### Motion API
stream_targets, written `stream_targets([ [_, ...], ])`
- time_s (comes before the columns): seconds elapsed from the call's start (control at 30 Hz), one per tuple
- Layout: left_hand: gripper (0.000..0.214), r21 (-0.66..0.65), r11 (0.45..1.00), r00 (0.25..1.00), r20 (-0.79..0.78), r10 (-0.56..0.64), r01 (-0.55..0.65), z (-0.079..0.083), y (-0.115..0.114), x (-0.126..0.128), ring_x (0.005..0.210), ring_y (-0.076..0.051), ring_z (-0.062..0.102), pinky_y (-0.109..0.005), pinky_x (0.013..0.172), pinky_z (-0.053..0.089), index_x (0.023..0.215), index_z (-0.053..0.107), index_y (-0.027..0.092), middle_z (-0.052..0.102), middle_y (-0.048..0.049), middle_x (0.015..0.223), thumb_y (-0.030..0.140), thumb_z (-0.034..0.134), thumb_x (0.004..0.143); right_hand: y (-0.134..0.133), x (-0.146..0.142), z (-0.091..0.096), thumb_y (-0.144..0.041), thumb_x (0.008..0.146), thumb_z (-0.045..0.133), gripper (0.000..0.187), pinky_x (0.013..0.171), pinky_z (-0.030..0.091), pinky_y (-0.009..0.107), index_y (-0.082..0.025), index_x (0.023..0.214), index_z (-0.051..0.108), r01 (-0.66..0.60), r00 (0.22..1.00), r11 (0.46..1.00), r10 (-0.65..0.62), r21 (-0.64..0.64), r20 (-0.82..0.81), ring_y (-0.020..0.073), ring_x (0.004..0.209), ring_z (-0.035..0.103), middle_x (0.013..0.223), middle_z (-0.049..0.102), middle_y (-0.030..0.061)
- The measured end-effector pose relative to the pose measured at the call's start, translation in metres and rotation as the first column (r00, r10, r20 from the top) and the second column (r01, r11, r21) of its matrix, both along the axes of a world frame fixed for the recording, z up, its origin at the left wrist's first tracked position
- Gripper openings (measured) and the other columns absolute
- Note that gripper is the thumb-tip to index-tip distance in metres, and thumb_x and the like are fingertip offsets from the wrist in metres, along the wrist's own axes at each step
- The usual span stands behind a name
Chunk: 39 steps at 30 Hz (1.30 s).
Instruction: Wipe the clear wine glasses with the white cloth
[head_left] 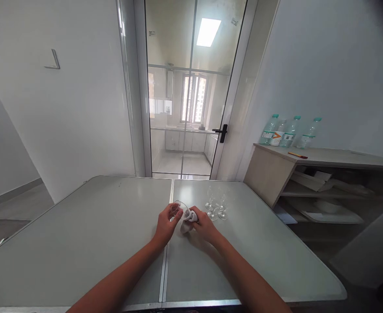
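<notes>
My left hand (pixel 166 225) grips a clear stemmed glass (pixel 177 208), tilted on its side above the grey table (pixel 80 243). My right hand (pixel 204 225) presses a small white cloth (pixel 189 221) against the glass from the right. Both hands meet near the table's middle seam. Just beyond my right hand stand three more clear stemmed glasses (pixel 216 203), upright and close together.
A wooden shelf unit (pixel 309 174) stands to the right of the table, with several water bottles (pixel 289 131) and a pen (pixel 297 154) on top. A glass door with a black handle (pixel 222 132) lies straight ahead, a kitchen behind it.
</notes>
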<state>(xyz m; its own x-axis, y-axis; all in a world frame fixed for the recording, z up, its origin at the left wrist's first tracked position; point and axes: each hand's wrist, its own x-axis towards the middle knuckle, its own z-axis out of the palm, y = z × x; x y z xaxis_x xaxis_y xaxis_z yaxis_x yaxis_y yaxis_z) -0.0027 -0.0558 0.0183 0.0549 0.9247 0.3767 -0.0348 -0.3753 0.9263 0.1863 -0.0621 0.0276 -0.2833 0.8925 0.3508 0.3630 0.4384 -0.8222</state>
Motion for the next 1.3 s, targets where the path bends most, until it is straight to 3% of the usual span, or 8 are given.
stream_targets([
  [0.2,0.047,-0.028,0.994,0.992,0.077,-0.103,0.105,0.0,0.001,0.0,0.1,-0.026,0.071,-0.038,0.088,0.055,0.111,0.065,0.016,0.074,-0.0125,0.105,0.056,0.069,0.085,0.009,0.005,-0.01,-0.05,0.089,0.065,0.032,0.069,0.042,0.028,-0.019,0.083,0.058,-0.104,0.956,0.982,0.055,-0.157,-0.288,0.0161,0.072,0.049,0.077,0.055,-0.0004],
  [0.6,0.044,-0.022,0.996,0.994,0.069,-0.088,0.09,-0.004,0.005,-0.001,0.105,-0.027,0.069,-0.039,0.092,0.055,0.11,0.065,0.016,0.073,-0.0124,0.109,0.053,0.07,0.086,0.006,0.007,-0.003,-0.049,0.091,0.064,0.032,0.067,0.04,0.027,-0.02,0.082,0.055,-0.112,0.972,0.989,0.088,-0.1,-0.216,0.0148,0.07,0.046,0.075,0.05,-0.0028],
  [1.0,0.051,-0.037,0.978,0.973,0.121,-0.199,0.204,0.002,0.003,-0.004,0.097,-0.022,0.07,-0.039,0.093,0.055,0.114,0.061,0.017,0.071,-0.013,0.112,0.045,0.082,0.077,0.011,0.006,-0.015,-0.051,0.087,0.069,0.033,0.067,0.04,0.027,-0.019,0.088,0.059,-0.202,0.924,0.96,0.121,-0.196,-0.363,0.0147,0.07,0.047,0.078,0.053,-0.002],
  [1.17,0.06,-0.073,0.973,0.971,0.112,-0.212,0.221,0.003,0.006,-0.003,0.094,-0.021,0.07,-0.04,0.087,0.058,0.117,0.06,0.017,0.07,-0.0133,0.114,0.04,0.089,0.068,0.01,0.007,-0.013,-0.053,0.086,0.067,0.035,0.069,0.042,0.028,-0.019,0.088,0.058,-0.135,0.936,0.971,0.06,-0.196,-0.346,0.0164,0.073,0.05,0.08,0.055,-0.0004],
  [1.3,0.056,-0.053,0.994,0.987,0.132,-0.09,0.097,0.007,0.004,-0.003,0.098,-0.022,0.07,-0.041,0.089,0.059,0.118,0.062,0.019,0.069,-0.0128,0.117,0.04,0.085,0.073,0.004,0.006,-0.01,-0.033,0.087,0.065,0.02,0.076,0.043,0.031,-0.021,0.101,0.062,-0.04,0.993,0.999,0.038,-0.011,-0.114,0.0188,0.079,0.053,0.087,0.062,0.001],
])
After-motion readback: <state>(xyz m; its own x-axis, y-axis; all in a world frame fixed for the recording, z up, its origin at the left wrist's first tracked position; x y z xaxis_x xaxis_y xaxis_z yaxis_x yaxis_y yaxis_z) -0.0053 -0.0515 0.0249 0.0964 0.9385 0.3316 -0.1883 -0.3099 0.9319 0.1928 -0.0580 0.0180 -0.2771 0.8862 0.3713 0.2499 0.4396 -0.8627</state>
